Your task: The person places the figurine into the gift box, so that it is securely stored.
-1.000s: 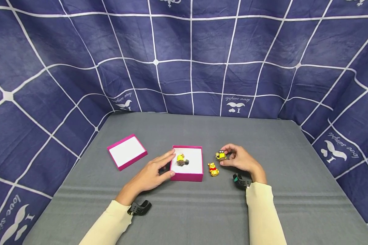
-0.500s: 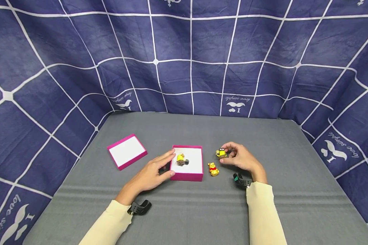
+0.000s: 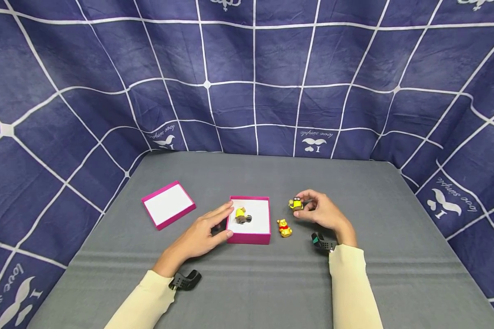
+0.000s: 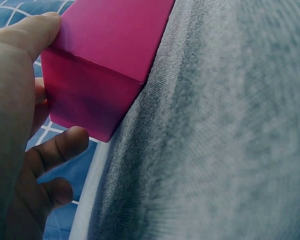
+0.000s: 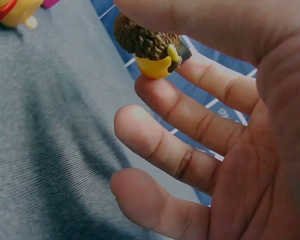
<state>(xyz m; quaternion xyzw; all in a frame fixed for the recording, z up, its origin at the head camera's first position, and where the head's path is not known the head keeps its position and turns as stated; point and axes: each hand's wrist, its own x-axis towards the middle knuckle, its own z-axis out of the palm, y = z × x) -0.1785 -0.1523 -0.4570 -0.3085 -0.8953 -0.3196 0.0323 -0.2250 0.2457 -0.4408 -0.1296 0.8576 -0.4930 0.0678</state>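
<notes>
Listing the grey cloth-covered desk [image 3: 251, 288], we count: one open magenta box [image 3: 249, 239], white inside, holding a yellow-and-brown figurine [image 3: 240, 218], left grip [image 3: 199, 236] spread against its side; one shallow magenta lid [image 3: 169, 204], far left; one yellow bear figurine [image 3: 284, 228], red-topped, between box and right grip [image 3: 323, 211]. Pinched there, near the bear: white-eyed yellow figurine [image 3: 298, 204], knobbly brown skirt. Part hidden by the grip; whether it touches the desk we cannot tell.

Navy curtain [image 3: 230, 55] (white-gridded), grey tabletop [image 3: 271, 288].
</notes>
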